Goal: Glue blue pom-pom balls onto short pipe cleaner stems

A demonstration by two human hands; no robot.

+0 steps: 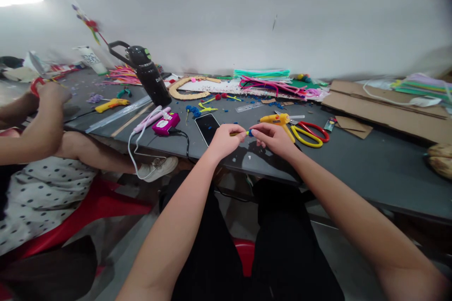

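Note:
My left hand [226, 140] pinches one end of a thin yellow stem that looks like a piece of pipe cleaner. Against its blue end [250, 132], the thumb and forefinger of my right hand [275, 138] are closed. Both hands are held over the table's front edge, fingertips almost meeting. Just left of them lies a phone [208, 127] with a dark screen. A yellow hot glue gun [275, 119] rests behind my right hand, and beside it are scissors [314, 134] with red and yellow handles.
A black bottle [151, 77] stands at the back left, near a magenta power adapter [165, 124] with cords. Bundles of pipe cleaners [271, 85] and a cardboard sheet [381, 108] line the wall side. At far left, a co-worker [35, 136] sits holding something red.

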